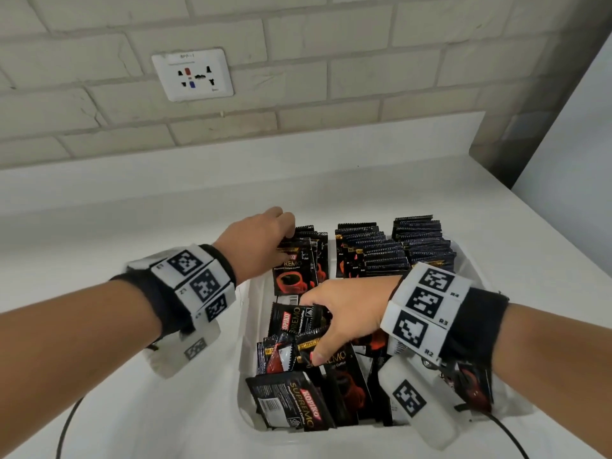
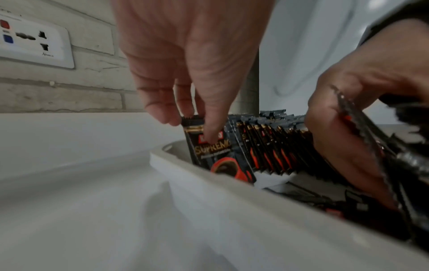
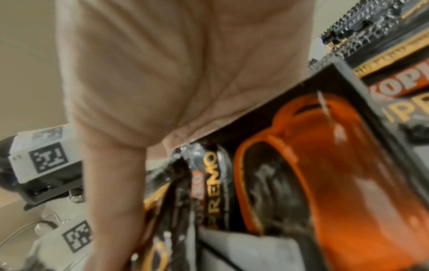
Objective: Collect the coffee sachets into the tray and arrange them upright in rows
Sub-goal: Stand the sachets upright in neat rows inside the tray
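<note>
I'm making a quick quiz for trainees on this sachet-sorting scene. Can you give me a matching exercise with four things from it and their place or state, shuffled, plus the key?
Things
1. left hand
2. right hand
3. far right rows of sachets
4. wall socket

Places or states
A. standing upright in the tray, untouched
B. on the brick wall behind the counter
C. grips loose sachets near the tray's front
D. pinches the upright sachets at the tray's far left

Pairs: 1-D, 2-C, 3-A, 4-B
</note>
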